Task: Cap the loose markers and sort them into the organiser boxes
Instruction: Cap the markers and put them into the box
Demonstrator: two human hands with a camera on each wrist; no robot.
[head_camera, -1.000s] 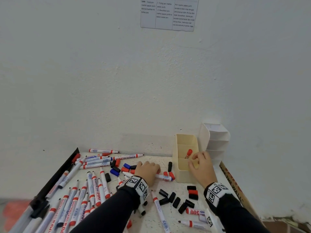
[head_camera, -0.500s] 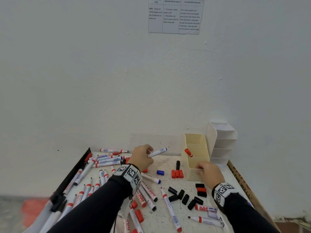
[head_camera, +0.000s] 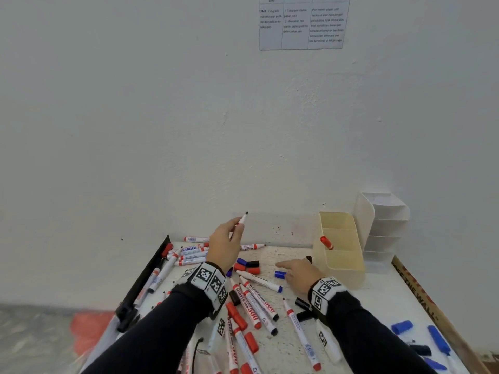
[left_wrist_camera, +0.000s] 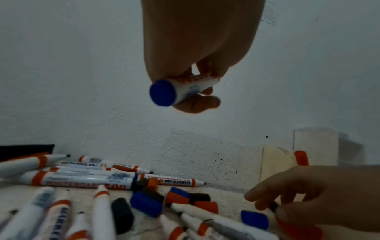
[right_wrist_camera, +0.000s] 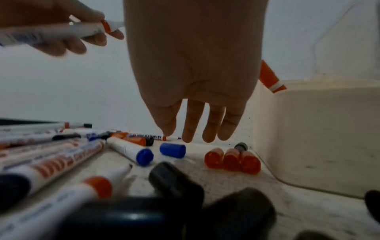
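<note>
My left hand is raised above the table and pinches an uncapped whiteboard marker, tip pointing up. In the left wrist view its blue end plug faces the camera. My right hand hovers low over the table, fingers straight and holding nothing, just above a loose blue cap. The yellow organiser box stands right of this hand with one red-capped marker leaning inside. A white organiser stands behind it.
Many uncapped markers lie across the table's left and middle. Loose red, blue and black caps lie among them, and three red caps sit against the yellow box. A black tray edge borders the left, and the wall is close behind.
My left hand has lifted the marker higher and turned its tip upward. My right hand has left the yellow box and moved left to hover over the blue cap.
</note>
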